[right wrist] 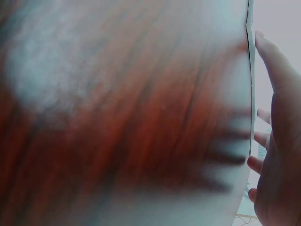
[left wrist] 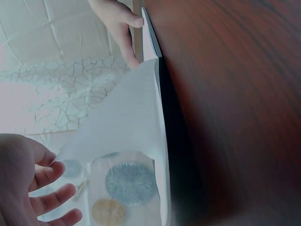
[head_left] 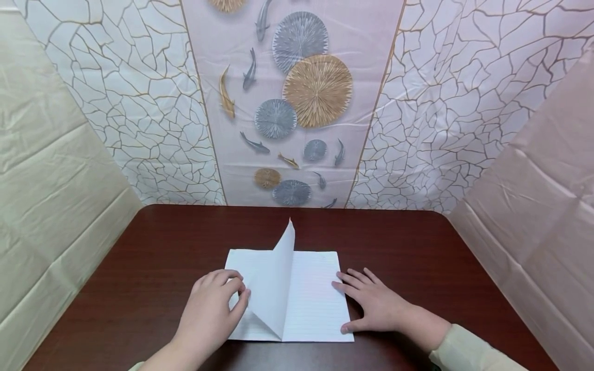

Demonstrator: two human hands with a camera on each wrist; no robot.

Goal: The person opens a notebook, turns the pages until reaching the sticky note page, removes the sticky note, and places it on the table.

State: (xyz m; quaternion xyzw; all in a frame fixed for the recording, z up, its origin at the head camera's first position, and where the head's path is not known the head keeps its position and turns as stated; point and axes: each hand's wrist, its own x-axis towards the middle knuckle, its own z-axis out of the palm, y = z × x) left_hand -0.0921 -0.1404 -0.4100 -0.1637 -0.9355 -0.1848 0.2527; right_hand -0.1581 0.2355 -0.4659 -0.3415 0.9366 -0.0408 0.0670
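Observation:
An open notebook [head_left: 317, 304] with ruled white pages lies on the table. One of its pages [head_left: 278, 288] is lifted and curves over to the left, its top corner pointing up. My left hand [head_left: 211, 304] pinches that page's lower corner between thumb and index finger; in the left wrist view the sheet [left wrist: 117, 113] stretches from those fingertips to the spine. My right hand [head_left: 373, 301] lies spread at the notebook's right edge, fingertips and thumb resting on the right-hand page. In the right wrist view, the right hand [right wrist: 287, 127] shows beside the notebook's thin edge [right wrist: 250, 80].
The dark reddish-brown table [head_left: 403, 237] has a glossy surface that reflects the hand and notebook. Behind it hangs a patterned cloth [head_left: 287, 154] with fish and round leaf shapes. Pale cloth walls [head_left: 533, 216] stand along both sides.

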